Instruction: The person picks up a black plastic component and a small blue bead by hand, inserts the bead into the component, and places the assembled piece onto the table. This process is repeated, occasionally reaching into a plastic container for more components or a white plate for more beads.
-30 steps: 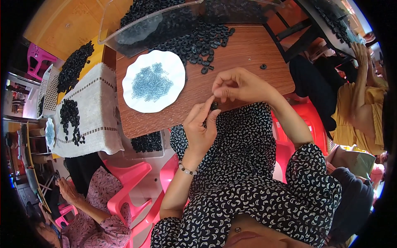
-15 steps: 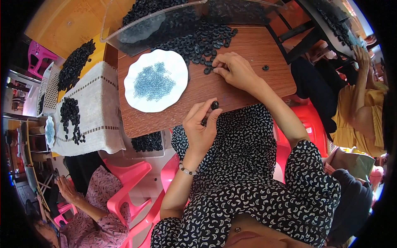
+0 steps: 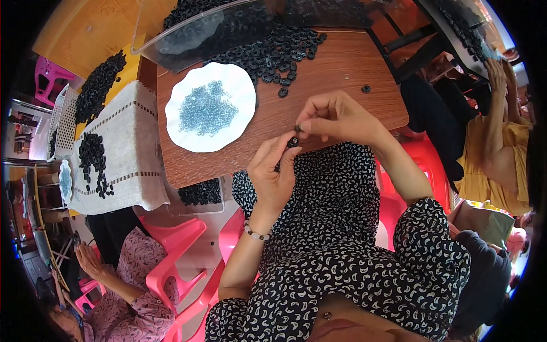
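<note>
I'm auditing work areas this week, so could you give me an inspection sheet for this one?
Surface: brown table, wood-grained.
Job's things: loose black pieces by a clear bin; clear bluish beads on a white plate.
Clutter: stray piece at right, apart from the heap.
Hands: left hand holds a dark ring; right hand pinches a small dark part close by, contact unclear.
Cables: nothing seen.
Surroundings: cloth at left bearing a dark pile; pink chair; co-worker in yellow at right.

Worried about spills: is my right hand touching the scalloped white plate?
Apart. The head view shows brown tabletop between the right hand and the scalloped white plate.
</note>
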### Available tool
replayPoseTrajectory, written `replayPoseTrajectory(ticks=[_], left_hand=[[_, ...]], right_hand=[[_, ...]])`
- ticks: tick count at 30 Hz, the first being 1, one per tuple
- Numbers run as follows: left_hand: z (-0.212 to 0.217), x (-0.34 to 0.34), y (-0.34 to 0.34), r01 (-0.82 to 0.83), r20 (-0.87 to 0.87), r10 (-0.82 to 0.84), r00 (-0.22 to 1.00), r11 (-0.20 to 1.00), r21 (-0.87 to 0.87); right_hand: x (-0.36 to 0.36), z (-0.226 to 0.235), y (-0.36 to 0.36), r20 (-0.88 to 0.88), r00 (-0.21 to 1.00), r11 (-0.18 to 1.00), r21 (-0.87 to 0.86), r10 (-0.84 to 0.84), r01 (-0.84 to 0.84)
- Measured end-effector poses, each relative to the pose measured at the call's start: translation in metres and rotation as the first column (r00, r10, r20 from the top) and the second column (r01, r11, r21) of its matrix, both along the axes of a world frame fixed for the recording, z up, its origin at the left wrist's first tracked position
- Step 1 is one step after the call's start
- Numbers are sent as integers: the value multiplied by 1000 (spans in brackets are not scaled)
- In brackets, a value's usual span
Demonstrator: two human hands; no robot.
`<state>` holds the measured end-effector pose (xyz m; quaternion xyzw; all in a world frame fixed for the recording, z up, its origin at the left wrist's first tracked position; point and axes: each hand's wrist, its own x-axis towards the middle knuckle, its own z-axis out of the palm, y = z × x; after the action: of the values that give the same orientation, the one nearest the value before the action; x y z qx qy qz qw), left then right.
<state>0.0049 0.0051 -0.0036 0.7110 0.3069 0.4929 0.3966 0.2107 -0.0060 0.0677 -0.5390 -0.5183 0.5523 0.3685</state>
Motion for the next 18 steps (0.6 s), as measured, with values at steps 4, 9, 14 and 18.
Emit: replayPoseTrajectory(ticks=[4,9,14,18], left_hand=[[2,1,-2,9,0,-9,1000,1000,-7],[-2,2,-2,5,-16,-4,1000,998,65],[1,2,-4,8,-27,-7,1000,1000,28],[-3,3,-3,12,-33,-10,999,998,69]], right_hand=[[-4,2,-12,34,997,998,-4,66,-66],[-10,4,-17,108,994,999,31,5,-8],[-15,11,-21,193,981,998,65,-35,23],[-16,13,-23,267,962,993,116,-56,26]])
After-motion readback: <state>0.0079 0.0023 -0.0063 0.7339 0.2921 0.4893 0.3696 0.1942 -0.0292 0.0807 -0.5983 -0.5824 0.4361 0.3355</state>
